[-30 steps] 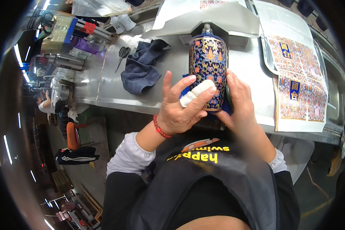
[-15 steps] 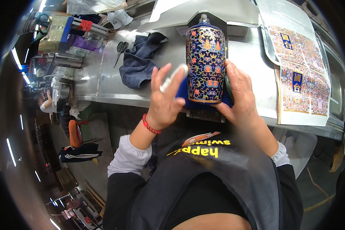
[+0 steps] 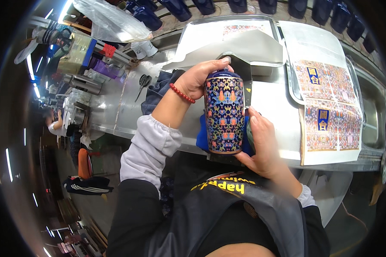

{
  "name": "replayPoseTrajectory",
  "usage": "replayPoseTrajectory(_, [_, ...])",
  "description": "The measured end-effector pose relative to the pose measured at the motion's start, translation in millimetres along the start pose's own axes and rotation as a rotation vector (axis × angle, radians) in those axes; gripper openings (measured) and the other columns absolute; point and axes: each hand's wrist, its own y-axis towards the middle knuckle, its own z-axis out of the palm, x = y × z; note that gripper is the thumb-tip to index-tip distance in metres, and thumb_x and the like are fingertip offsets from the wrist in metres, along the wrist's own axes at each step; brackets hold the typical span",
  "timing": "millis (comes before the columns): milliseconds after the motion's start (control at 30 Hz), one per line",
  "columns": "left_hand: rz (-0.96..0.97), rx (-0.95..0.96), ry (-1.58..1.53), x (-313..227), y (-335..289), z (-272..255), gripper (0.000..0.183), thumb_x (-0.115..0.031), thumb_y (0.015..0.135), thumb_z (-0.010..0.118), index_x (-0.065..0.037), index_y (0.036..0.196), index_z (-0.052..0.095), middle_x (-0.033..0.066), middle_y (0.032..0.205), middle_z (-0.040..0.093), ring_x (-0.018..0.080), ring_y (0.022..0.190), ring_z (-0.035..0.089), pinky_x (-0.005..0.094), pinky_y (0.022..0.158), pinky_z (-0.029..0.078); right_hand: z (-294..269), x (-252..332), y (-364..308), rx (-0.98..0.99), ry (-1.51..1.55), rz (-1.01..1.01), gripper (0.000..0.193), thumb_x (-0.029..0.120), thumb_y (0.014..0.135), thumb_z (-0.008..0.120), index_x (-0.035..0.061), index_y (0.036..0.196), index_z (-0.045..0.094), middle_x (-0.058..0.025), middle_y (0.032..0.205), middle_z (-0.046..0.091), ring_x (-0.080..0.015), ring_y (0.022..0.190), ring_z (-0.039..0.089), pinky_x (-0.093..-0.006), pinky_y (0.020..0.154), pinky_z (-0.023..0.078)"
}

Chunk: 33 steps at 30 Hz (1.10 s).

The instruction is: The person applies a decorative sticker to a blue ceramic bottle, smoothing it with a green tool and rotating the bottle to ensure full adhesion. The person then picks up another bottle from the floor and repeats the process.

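A tall dark-blue bottle [image 3: 225, 115] with a colourful floral pattern and gold lines lies with its neck away from me and its base towards me. My left hand [image 3: 197, 79] is closed round its neck at the far end, hiding most of the neck. At the near right side of the base, my right hand [image 3: 261, 143] holds the bottle, thumb by the bottom edge and fingers along the side. A bright blue cloth or pad [image 3: 202, 133] shows beneath the bottle. Behind the bottle stands a dark angled holder [image 3: 243, 64].
On the right lie printed patterned sheets [image 3: 331, 112], partly over a metal tray [image 3: 295, 92]. A dark grey-blue cloth [image 3: 161, 92] and black scissors [image 3: 144, 84] lie left. Several plain blue bottles [image 3: 267, 5] line the back. A metal basin [image 3: 373, 98] is far right.
My left hand has moved from beside the bottle to its neck and closed on it. The view has shifted, showing more of the back. My right hand stays at the base.
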Motion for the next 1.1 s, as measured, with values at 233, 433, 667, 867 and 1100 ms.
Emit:
replayPoseTrajectory(233, [0.162,-0.143,0.284,-15,-42,-5,0.038,-0.038,0.102,0.063,-0.002,0.112,0.069,0.0071,0.104,0.072,0.0116,0.091,0.069,0.0255,0.082,0.056,0,-5,3,-0.009,0.031,-0.021,0.097,0.006,0.067,0.087,-0.0045,0.149,0.037,-0.0339,0.146,0.047,-0.0494,0.126,0.053,-0.054,0.105,0.044])
replayPoseTrajectory(433, [0.238,-0.182,0.538,-26,-70,-5,0.028,-0.032,0.102,0.064,-0.005,0.11,0.069,0.0011,0.104,0.069,0.0085,0.096,0.064,0.025,0.087,0.051,-1,-9,4,0.062,0.034,0.057,0.1,0.009,0.067,0.087,-0.0055,0.151,0.034,-0.0335,0.147,0.046,-0.05,0.127,0.052,-0.054,0.106,0.044])
replayPoseTrajectory(667, [0.265,-0.252,0.665,-33,-105,2,0.018,-0.023,0.1,0.065,-0.006,0.104,0.067,-0.003,0.096,0.065,0.0051,0.09,0.058,0.0232,0.082,0.047,0,-11,0,0.076,0.03,0.007,0.098,0.006,0.067,0.085,-0.0029,0.151,0.036,-0.0328,0.146,0.047,-0.0489,0.127,0.052,-0.0547,0.106,0.043])
replayPoseTrajectory(867, [0.504,-0.467,0.599,-24,-174,33,0.017,-0.021,0.099,0.069,-0.006,0.106,0.067,-0.0049,0.093,0.064,0.0023,0.088,0.057,0.0193,0.077,0.046,-10,2,23,0.117,-0.084,-0.112,0.097,-0.005,0.064,0.078,0.0013,0.152,0.038,-0.0309,0.147,0.049,-0.0476,0.128,0.052,-0.0533,0.107,0.042])
replayPoseTrajectory(1100, [1.036,-0.791,0.672,39,-303,52,0.016,-0.017,0.097,0.071,-0.002,0.101,0.068,0.005,0.086,0.072,0.0109,0.078,0.067,0.0253,0.068,0.054,9,26,31,0.202,0.135,-0.157,0.082,0.001,0.086,0.077,0.0,0.156,0.033,-0.0237,0.151,0.049,-0.0374,0.132,0.054,-0.0451,0.106,0.045])
